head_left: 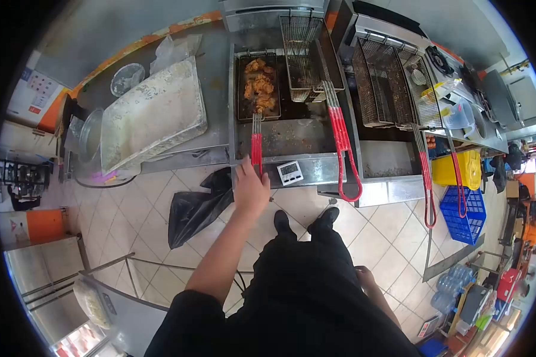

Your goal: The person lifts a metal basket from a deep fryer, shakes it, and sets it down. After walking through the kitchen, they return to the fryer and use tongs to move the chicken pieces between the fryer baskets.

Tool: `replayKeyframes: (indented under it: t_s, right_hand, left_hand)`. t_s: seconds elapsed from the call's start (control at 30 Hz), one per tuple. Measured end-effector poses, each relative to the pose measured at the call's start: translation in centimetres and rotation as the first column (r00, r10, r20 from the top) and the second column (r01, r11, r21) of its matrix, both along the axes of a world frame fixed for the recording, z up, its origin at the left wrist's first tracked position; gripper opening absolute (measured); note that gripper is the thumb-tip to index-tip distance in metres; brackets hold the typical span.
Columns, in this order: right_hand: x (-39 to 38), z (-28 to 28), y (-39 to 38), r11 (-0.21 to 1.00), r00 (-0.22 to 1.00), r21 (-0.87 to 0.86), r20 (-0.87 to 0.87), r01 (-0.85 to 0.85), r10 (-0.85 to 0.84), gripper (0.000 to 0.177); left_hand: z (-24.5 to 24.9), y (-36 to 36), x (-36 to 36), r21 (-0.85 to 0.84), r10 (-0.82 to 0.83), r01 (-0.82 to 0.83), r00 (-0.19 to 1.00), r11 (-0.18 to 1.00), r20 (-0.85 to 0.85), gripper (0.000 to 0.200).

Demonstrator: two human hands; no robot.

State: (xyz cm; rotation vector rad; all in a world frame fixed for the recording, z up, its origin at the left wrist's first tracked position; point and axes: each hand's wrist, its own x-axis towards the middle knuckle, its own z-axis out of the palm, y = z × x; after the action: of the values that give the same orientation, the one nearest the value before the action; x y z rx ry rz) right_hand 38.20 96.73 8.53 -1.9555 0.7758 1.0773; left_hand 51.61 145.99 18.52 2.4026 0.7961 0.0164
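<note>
Frying basket (242,98) at twelve o'clock; its handle (256,146) points to six, presumably for a grasp away from heat. Left hand (251,187) straddles the handle, closure unclear; right hand (365,277), near five, closure indiscernible.

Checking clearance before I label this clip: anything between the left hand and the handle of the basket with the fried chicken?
Nothing visible. The left hand is right at the red handle of the fry basket holding the fried chicken. The white digital timer sits right of the handle, not in between.
</note>
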Motion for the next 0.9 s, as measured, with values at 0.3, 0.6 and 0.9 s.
replayKeyframes:
  t_s: [0.3,0.6,0.9]
  right_hand:
    - [1.2,-3.8,-1.8,0.999,0.999,-0.002,0.0,-0.049,0.049,0.037]
    - [2.5,-2.4,-0.1,0.999,0.999,0.024,0.003,-0.043,0.043,0.038]
    - [1.5,-5.1,-1.6,0.997,0.995,0.026,0.066,-0.079,0.077,0.033]
  left_hand:
    - [-5.8,-3.1,-5.9,0.375,-0.307,0.31,0.949,0.873,-0.07,0.085]
    - [-2.8,-3.5,-6.6,0.413,-0.407,0.357,0.913,0.838,0.038,0.085]
    - [-7.1,-2.2,-7.6,0.387,-0.453,0.49,0.871,0.781,-0.189,0.087]
